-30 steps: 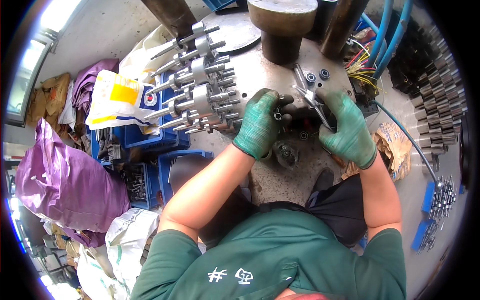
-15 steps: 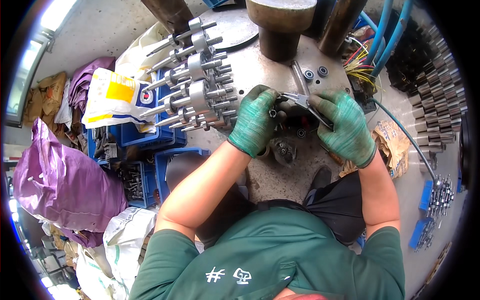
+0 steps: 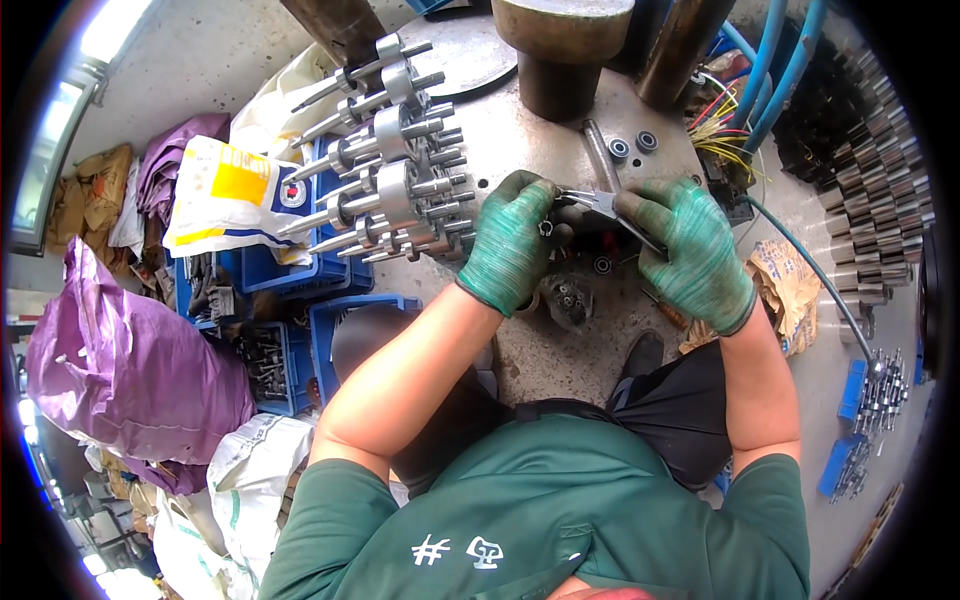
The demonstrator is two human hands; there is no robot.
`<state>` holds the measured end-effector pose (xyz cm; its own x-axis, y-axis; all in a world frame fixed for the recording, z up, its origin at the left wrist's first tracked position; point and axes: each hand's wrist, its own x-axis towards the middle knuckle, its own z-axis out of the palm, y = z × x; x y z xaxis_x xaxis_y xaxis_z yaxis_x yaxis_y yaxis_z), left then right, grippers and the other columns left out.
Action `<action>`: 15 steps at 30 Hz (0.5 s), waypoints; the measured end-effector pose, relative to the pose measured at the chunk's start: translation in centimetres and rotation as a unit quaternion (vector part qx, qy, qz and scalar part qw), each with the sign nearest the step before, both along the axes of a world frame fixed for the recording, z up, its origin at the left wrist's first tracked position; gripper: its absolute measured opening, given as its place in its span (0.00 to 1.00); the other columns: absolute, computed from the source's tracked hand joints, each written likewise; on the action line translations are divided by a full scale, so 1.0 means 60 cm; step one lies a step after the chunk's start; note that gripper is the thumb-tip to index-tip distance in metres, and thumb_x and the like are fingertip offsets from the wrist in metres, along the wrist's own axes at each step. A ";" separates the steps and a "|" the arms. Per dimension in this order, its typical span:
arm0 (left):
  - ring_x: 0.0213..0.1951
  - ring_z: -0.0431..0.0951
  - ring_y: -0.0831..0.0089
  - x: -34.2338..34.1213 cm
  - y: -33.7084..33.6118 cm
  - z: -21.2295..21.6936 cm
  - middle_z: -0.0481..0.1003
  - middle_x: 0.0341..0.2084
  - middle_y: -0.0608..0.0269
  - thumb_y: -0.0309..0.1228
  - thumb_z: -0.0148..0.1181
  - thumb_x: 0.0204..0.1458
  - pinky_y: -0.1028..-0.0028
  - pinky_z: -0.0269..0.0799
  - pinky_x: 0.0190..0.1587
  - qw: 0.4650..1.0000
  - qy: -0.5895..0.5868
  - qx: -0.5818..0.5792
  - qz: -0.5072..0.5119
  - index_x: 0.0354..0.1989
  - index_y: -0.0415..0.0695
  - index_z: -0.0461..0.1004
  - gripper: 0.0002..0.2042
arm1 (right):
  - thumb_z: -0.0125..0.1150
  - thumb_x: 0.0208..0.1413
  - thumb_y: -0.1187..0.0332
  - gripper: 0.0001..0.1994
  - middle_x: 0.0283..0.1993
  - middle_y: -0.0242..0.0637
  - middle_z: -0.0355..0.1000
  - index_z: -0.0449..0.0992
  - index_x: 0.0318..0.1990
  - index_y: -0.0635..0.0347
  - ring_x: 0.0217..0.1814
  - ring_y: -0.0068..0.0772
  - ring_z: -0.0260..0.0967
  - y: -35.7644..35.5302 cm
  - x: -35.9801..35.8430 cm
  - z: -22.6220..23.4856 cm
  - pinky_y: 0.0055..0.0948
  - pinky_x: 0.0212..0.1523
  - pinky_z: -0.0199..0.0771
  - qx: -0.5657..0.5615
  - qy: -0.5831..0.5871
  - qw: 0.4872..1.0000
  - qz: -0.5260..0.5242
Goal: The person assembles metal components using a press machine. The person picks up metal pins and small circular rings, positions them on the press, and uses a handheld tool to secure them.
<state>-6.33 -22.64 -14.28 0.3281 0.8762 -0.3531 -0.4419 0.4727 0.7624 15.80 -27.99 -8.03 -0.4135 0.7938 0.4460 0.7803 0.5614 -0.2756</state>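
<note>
My right hand [image 3: 690, 245], in a green knit glove, is closed around the handles of a pair of pliers [image 3: 604, 204]. Their thin jaws point left and meet the fingertips of my left hand [image 3: 512, 240]. That hand, gloved too, is curled with thumb and forefinger close together. A small metal ring [image 3: 545, 228] shows against its fingers; whatever lies in the pinch at the jaw tips is too small to make out. Just beyond the pliers, a metal rod [image 3: 600, 155] lies on the steel press table [image 3: 550, 140], with two bearings [image 3: 619, 149] beside it.
Shafts with round metal bodies [image 3: 397, 193] stand stacked left of my left hand. Blue bins [image 3: 318, 262] and a purple sack [image 3: 130, 350] sit farther left. A thick press column [image 3: 562, 60] rises at the back. Below my hands is a clear bag of small parts [image 3: 568, 302]; hoses [image 3: 765, 80] hang right.
Both hands stay almost in place. My right hand and the pliers have shifted very slightly; the grip is unchanged.
</note>
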 end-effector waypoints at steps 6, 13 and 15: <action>0.40 0.77 0.69 0.006 -0.004 0.000 0.76 0.42 0.56 0.34 0.54 0.65 0.70 0.75 0.42 0.997 -0.050 -0.024 0.047 0.45 0.44 0.71 0.08 | 0.60 0.41 0.80 0.27 0.50 0.49 0.79 0.81 0.55 0.61 0.50 0.52 0.77 0.006 -0.002 -0.013 0.40 0.53 0.79 -0.084 0.105 0.991 -0.016; 0.44 0.78 0.60 0.038 -0.060 -0.049 0.74 0.48 0.49 0.18 0.45 0.55 0.66 0.78 0.47 0.996 -0.049 -0.075 -0.023 0.54 0.37 0.68 0.17 | 0.56 0.51 0.74 0.27 0.51 0.47 0.81 0.75 0.61 0.70 0.51 0.32 0.79 0.071 -0.063 -0.056 0.31 0.55 0.78 -0.288 0.412 0.865 0.000; 0.39 0.81 0.61 0.048 -0.082 -0.075 0.77 0.43 0.50 0.17 0.45 0.55 0.63 0.82 0.42 0.995 0.013 -0.079 -0.057 0.54 0.37 0.69 0.17 | 0.58 0.52 0.72 0.26 0.50 0.49 0.81 0.76 0.61 0.69 0.51 0.33 0.79 0.082 -0.101 -0.054 0.30 0.54 0.78 -0.314 0.432 0.845 0.005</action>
<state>-3.46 -27.53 -18.80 0.4109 0.7665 -0.4935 -0.3603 0.6338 0.6844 9.71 -23.07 -11.26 -0.1577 0.9845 0.0766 0.1308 0.0977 -0.9866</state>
